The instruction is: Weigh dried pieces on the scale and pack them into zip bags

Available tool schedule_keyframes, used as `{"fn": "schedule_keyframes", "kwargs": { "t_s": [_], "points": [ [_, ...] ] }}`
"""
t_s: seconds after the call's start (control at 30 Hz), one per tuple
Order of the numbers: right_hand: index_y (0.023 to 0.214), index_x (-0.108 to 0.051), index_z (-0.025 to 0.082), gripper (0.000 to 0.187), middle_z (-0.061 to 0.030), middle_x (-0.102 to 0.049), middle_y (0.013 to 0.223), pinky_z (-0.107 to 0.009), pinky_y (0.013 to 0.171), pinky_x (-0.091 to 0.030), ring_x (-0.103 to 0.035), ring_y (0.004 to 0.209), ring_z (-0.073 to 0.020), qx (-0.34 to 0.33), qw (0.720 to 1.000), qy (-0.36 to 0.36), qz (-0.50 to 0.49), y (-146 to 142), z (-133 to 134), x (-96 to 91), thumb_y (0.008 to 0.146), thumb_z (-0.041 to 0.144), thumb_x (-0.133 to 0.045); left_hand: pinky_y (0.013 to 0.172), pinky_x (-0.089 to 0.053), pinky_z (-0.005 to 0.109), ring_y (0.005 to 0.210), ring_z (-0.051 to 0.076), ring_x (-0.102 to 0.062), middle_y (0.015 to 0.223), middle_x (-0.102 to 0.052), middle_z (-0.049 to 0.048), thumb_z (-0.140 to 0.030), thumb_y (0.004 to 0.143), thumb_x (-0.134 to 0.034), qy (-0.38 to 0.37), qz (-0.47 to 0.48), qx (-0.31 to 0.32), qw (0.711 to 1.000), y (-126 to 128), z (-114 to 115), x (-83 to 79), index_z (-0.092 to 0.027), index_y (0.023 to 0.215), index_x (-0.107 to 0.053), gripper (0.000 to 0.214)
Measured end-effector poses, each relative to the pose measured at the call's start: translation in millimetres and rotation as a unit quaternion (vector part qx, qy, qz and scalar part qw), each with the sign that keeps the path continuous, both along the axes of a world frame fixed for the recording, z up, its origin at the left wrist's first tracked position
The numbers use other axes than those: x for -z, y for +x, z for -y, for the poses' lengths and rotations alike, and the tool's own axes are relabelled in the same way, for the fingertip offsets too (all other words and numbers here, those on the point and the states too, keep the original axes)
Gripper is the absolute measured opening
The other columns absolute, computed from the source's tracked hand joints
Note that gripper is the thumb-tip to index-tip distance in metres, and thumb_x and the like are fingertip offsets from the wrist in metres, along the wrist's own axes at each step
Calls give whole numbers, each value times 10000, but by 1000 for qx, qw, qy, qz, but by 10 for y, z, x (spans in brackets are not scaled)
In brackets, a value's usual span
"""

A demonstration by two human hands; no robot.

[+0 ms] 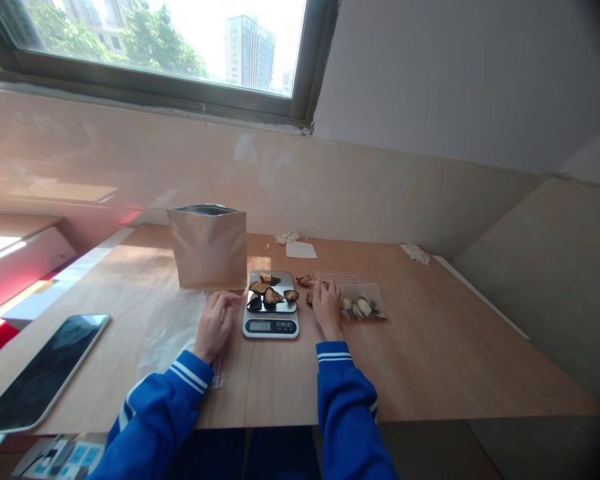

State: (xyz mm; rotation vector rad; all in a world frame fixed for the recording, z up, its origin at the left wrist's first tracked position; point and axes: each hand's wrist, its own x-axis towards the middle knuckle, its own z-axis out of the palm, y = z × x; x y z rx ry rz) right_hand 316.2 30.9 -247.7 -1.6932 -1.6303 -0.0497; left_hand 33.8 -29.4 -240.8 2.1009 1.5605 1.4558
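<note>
A small digital kitchen scale (271, 325) sits mid-table with several dark dried slices (269, 293) on its pan. My left hand (214, 324) rests just left of the scale on a clear plastic bag (173, 330), fingers loosely curled. My right hand (327, 305) lies right of the scale with its fingers reaching forward among loose slices (303, 280). What the fingertips touch is too small to make out. Beside that hand lies a clear pouch holding more slices (364, 307).
A brown stand-up paper bag (209, 248) with an open top stands behind the scale. A tablet (43, 371) lies at the table's left front. Paper scraps (301, 249) and crumpled tissue (415, 253) sit near the back wall. The table edge (430, 419) is close to me.
</note>
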Motion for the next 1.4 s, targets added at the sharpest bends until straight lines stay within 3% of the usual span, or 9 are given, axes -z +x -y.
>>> {"fn": "schedule_keyframes", "kwargs": {
  "t_s": [0.2,0.43,0.6,0.77,0.9,1.07,1.27,1.4],
  "points": [
    [989,-670,198,242,-126,-564,1059,-453,881,-394,-496,1006,-283,-16,999,-7,31,1,30,108,892,280,-463,798,-450,317,862,193,-564,890,-593,49,-169,866,-434,-11,68,-73,995,-40,-21,13,-198,897,-603,174],
    [971,-624,177,215,-110,-606,976,-382,820,-468,-577,868,-225,-107,991,13,-80,46,-11,182,859,264,-463,759,-447,298,870,190,-582,892,-618,45,-187,851,-434,-46,138,-99,984,-79,-44,45,-202,843,-587,154],
    [969,-630,172,232,-76,-652,895,-317,694,-477,-567,723,-177,-88,976,27,-198,1,-29,62,821,324,-535,743,-445,296,854,189,-588,874,-632,43,-202,844,-436,-47,161,-112,979,-70,-30,4,-202,819,-580,146],
    [928,-638,158,277,-82,-679,863,-300,673,-478,-593,741,-176,-87,950,41,-295,-193,-143,-124,796,392,-572,729,-457,299,840,189,-593,865,-637,46,-206,838,-432,-44,158,-112,980,-57,-20,-36,-203,806,-578,150],
    [907,-635,163,247,-83,-693,855,-303,681,-487,-621,758,-185,-127,947,26,-295,-363,-266,-193,793,376,-579,736,-470,313,825,190,-598,861,-647,50,-212,843,-421,-47,153,-114,980,-64,-28,-31,-202,804,-579,162],
    [930,-631,168,250,-78,-698,861,-306,708,-497,-640,776,-186,-179,945,-2,-272,-356,-305,-124,836,378,-532,740,-479,312,829,189,-608,864,-656,53,-216,848,-415,-53,153,-114,980,-75,-35,-13,-200,808,-578,168],
    [922,-638,171,260,-91,-683,930,-337,783,-470,-610,851,-201,-92,971,58,-213,-150,-177,7,894,321,-426,729,-471,298,831,184,-601,865,-648,47,-199,842,-426,-56,157,-116,979,-64,-32,-15,-198,800,-581,161],
    [944,-646,176,270,-94,-644,970,-354,863,-450,-580,937,-207,-73,983,72,-154,-82,-112,71,896,236,-387,692,-460,286,788,173,-585,843,-630,36,-184,835,-428,-47,151,-122,980,-67,-23,-15,-200,797,-579,156]
  ]
}}
